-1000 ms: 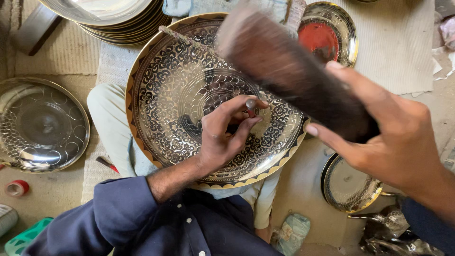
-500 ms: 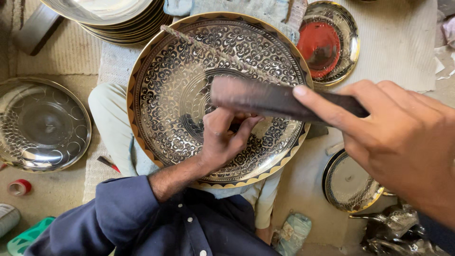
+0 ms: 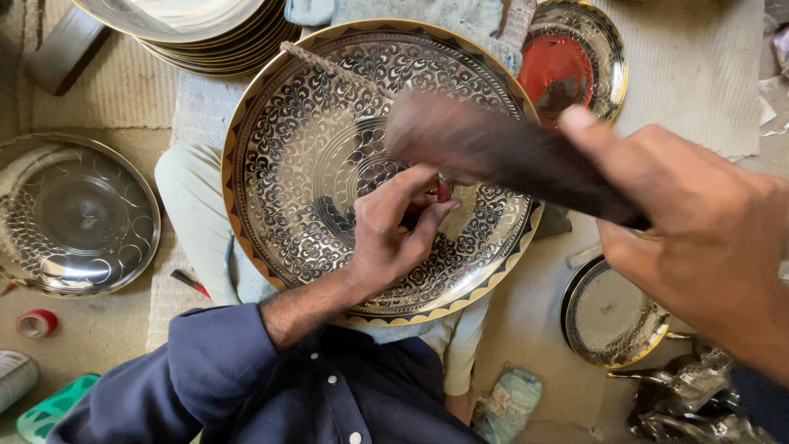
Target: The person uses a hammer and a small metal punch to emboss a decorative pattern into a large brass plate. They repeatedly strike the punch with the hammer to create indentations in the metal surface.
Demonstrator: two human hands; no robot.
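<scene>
Floor mat (image 3: pixel 699 74), blurred mallet (image 3: pixel 493 152) hiding chisel (image 3: pixel 444 191)

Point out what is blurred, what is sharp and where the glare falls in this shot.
Head view: the mallet in the right hand is smeared by motion; the left hand and the engraved tray are sharp; glare whitens the tray's middle and the plate stack; light is soft, shadows faint.

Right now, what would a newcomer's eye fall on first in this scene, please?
The large engraved metal tray with its gold scalloped rim fills the centre, resting on the seated person's lap. The left hand pinches a small chisel against it, while the right hand holds a blurred dark mallet above.
</scene>
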